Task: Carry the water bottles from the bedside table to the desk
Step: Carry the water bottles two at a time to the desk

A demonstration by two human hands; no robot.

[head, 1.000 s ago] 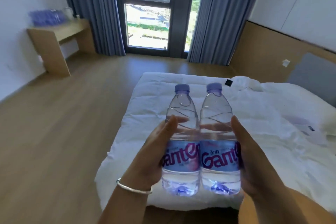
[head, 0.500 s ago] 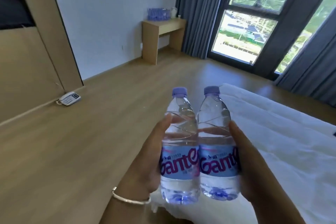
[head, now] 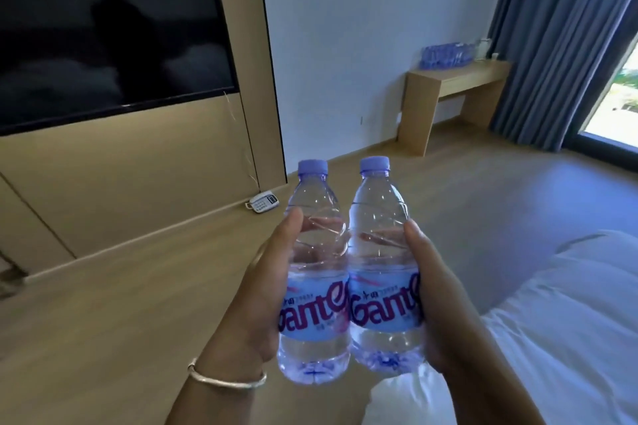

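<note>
Two clear water bottles with pale purple caps and blue labels stand upright side by side in front of me. My left hand (head: 259, 297) grips the left bottle (head: 316, 290) and my right hand (head: 445, 307) grips the right bottle (head: 381, 272); the bottles touch each other. A silver bangle sits on my left wrist. The wooden desk (head: 452, 83) stands far off at the right against the white wall, with a cluster of several blue water bottles (head: 447, 53) on top.
A dark TV screen (head: 103, 21) hangs on a wood-panelled wall at left. A white telephone (head: 263, 202) lies on the wooden floor (head: 121, 321) by that wall. The white bed (head: 569, 321) fills the lower right. Blue curtains (head: 559, 38) and a window are at far right.
My view has swung left: the window slid off to the right edge, the TV wall came into view, and the desk shifted right. Both hands kept the bottles held together.
</note>
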